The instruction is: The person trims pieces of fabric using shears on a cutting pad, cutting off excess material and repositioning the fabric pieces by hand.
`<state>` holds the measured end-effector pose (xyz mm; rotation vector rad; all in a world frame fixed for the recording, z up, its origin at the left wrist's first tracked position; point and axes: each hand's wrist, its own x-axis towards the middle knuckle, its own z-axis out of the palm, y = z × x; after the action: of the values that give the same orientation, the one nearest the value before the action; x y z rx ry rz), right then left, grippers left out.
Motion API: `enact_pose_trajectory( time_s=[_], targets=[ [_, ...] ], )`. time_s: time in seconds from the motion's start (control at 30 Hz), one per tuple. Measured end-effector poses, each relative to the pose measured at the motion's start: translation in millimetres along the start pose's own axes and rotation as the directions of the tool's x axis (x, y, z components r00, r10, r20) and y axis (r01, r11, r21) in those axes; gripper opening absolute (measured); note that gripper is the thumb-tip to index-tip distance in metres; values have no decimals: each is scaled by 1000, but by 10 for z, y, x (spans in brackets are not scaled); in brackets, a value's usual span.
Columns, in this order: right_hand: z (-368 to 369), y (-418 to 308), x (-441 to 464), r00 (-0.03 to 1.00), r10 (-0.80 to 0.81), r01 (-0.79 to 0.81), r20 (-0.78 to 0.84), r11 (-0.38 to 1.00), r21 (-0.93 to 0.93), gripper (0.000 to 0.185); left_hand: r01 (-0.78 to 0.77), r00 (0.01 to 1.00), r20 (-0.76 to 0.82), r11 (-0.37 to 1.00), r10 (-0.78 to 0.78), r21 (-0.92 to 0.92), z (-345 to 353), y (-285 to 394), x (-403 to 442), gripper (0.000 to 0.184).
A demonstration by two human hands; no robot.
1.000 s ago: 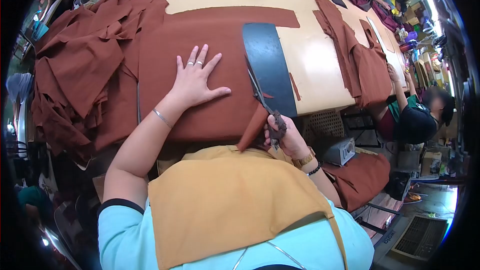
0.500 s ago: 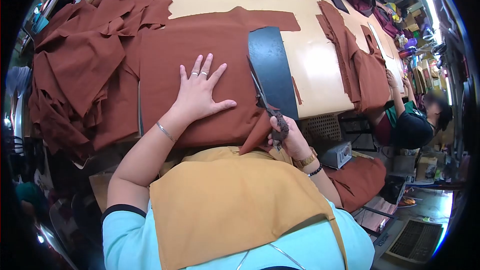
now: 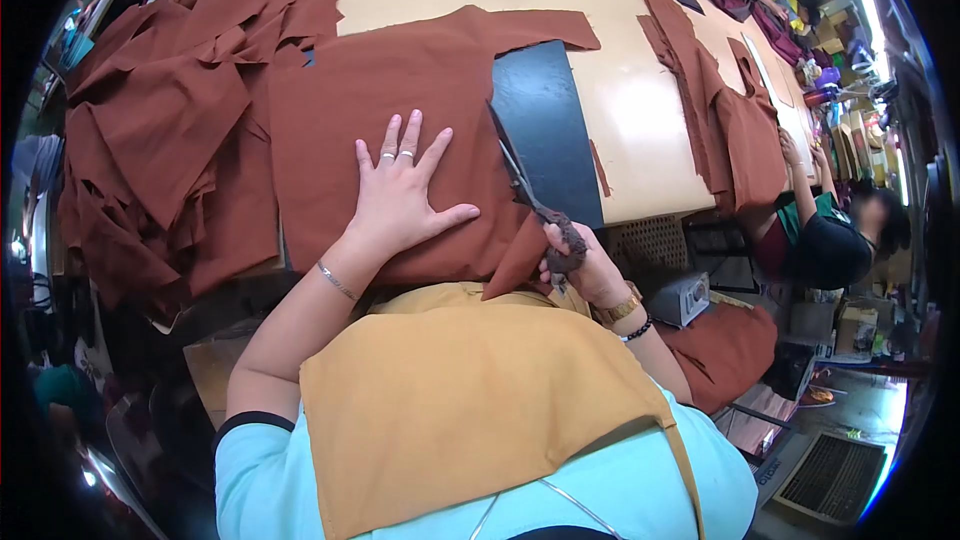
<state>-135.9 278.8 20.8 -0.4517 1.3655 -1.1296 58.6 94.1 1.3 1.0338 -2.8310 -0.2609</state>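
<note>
Left hand (image 3: 402, 195) nearer apron (image 3: 470, 390), on brown cloth (image 3: 340, 90); lettering (image 3: 770, 470) blurred

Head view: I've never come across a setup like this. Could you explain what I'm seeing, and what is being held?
There is no machine here: a camera worn on someone's head looks forward and down at their own bare hands. On the pale table lie reddish-brown cloth, a dark sheet and, at left, a rumpled cloth heap. The left hand rests flat on the cloth, fingers spread. The right hand holds scissors at the cloth's right edge. Another person is at the far right.
</note>
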Motion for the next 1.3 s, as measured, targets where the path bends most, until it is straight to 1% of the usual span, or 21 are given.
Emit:
enact_pose_trajectory(
  time_s=[0.03,0.07,0.17,0.27,0.37,0.47,0.57,0.6,0.67,0.8,0.87,0.97,1.03,1.07,1.1,1.17,1.23,1.3],
  targets=[
    [-25,23,-9,1000,-17,17,-3,999,39,39,1,1000,-5,1000,-1,-3,4,-4,3,100],
    [-88,64,-11,1000,-18,18,22,999,27,42,-1,1000,-10,1000,1,-7,7,-10,6,100],
    [-161,109,-51,999,-28,27,33,999,22,41,3,1000,-10,1000,-3,-5,4,-7,4,101],
    [-64,45,-62,1000,-24,24,6,999,29,33,5,1000,20,1000,-5,-4,-34,14,-14,101],
    [-40,30,-67,1000,11,-11,-7,999,35,30,6,1000,7,1000,-6,-14,-28,23,-51,101],
    [-126,142,-75,1000,8,-8,-5,1000,-25,29,10,1000,-2,1000,-10,-10,-8,12,-60,101],
    [-121,138,-120,999,-14,12,-29,999,-41,31,9,1000,-7,1000,-9,1,-7,19,-67,101],
    [-110,111,-110,1000,-16,16,-4,1000,-21,31,5,1000,-3,1000,-5,3,-16,23,-71,101],
    [-83,47,-61,999,-22,21,39,999,26,32,-12,1000,10,1000,12,7,-27,46,-117,101],
    [-60,27,48,999,-22,20,30,999,41,31,-23,999,32,1000,23,-9,-44,105,-202,101],
    [-54,1,-22,999,-11,11,31,1000,-2,28,-9,999,41,1000,9,-7,-42,115,-215,101],
    [-102,48,-105,999,-13,14,35,999,-36,24,9,995,104,1000,-7,-16,-116,114,-201,100],
    [-136,82,-121,998,-29,30,48,999,-22,25,-13,996,83,1000,13,-6,-158,-5,-72,98],
    [-133,91,-119,999,-39,40,25,999,-30,26,-25,997,73,1000,25,2,-183,-86,31,97],
    [-134,85,-114,998,-41,42,42,999,-28,27,-49,998,32,999,48,12,-192,-175,162,95],
    [-112,88,-83,998,-28,26,48,999,48,28,-112,993,-17,993,113,23,-146,-405,387,97],
    [-86,83,-37,998,-15,8,54,992,127,31,-136,990,37,989,134,59,-114,-483,430,98],
    [-71,41,3,997,-22,16,78,997,81,34,-156,986,75,985,150,76,-118,-479,431,98]
  ],
)
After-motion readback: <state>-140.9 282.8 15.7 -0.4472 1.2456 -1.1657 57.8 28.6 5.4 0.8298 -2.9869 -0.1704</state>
